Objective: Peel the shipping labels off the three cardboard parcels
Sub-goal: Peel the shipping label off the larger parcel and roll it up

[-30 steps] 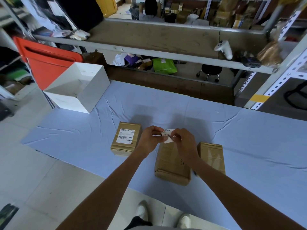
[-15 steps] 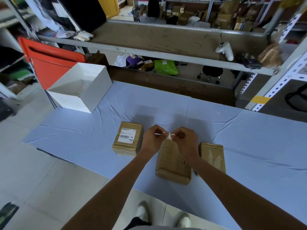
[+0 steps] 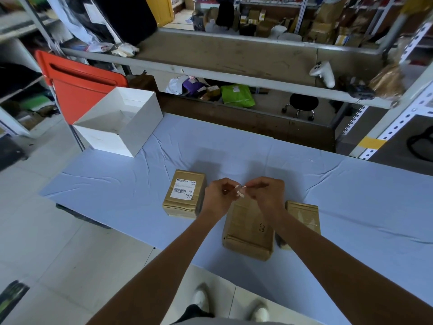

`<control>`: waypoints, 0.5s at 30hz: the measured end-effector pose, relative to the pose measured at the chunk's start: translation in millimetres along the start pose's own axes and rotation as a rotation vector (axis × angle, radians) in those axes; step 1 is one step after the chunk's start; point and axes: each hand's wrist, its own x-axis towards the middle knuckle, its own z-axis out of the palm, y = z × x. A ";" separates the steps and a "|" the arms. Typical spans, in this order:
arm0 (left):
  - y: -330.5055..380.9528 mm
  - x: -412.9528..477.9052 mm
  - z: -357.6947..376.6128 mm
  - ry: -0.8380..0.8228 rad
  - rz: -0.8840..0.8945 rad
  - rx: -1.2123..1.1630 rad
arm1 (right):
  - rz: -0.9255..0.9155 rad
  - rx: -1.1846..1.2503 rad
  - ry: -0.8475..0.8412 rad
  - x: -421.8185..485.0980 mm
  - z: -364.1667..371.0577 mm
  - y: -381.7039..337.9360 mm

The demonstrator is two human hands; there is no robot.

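"Over on the blue-clothed table, what did you see?"

"Three cardboard parcels near the front edge. The middle parcel was the biggest, its top bare bar a handwritten 3. The left parcel had its white shipping label flat on top, not yet peeled. The right parcel sat just beside the middle one, partly behind the person's right forearm. No label on the part that showed."

"And the hands?"

"Left hand and right hand were both above the far end of the middle parcel. Their fingertips pinched a small scrunched peeled label between them. Neither touched a box."

"How'd the stuff handle, d'you reckon?"

"The label looked like thin paper, next to no weight, sticky-backed. It'd prob. cling to fingers & tear if yanked. For the left one I'd lift a corner w/ a nail and pull low & slow. The boxes looked stiff but light enough to skid on the cloth, so one hand should pin the box."

"Anything you couldn't make out?"

"Yeah. Whether the scrap was being folded or balled, as it was too small. The print was unreadable bar the barcode & a few letters. The right parcel's near end was hidden, so couldn't say it was fully clean."
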 end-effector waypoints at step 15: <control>7.5 -3.6 -16.8 -0.001 0.038 0.017 | 0.014 -0.021 -0.075 6.8 17.8 -7.3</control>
